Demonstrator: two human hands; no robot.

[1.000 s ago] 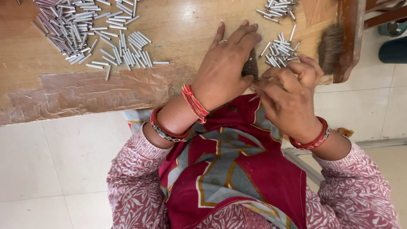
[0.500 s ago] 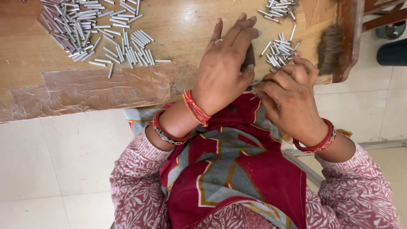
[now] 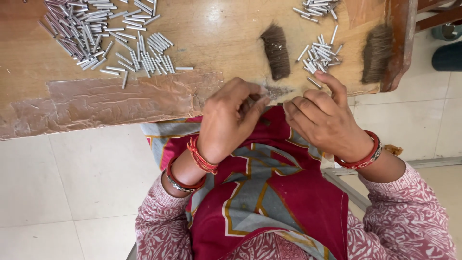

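My left hand [image 3: 230, 121] is at the near edge of the wooden table [image 3: 216, 33], thumb and fingers pinched on a thin wisp of brown hair [image 3: 276, 91] lying over that edge. My right hand [image 3: 323, 120] is beside it, fingers curled, their tips touching the same wisp and the index finger raised. Whether it grips anything is hidden. A thick dark brown tuft of hair [image 3: 275, 57] lies on the table just beyond both hands. A small heap of short metal tubes [image 3: 321, 54] sits right above my right hand.
A large scatter of metal tubes [image 3: 103, 36] covers the table's left part, and a few more [image 3: 315, 7] lie at the top. A second hair tuft [image 3: 377, 58] lies by the table's raised right rim. Brown tape [image 3: 110, 98] covers the near edge. Below is tiled floor [image 3: 72, 192].
My left hand has drawn back from the table top to the near edge, uncovering the dark tuft it lay over. My right hand has shifted slightly and lifted its index finger.
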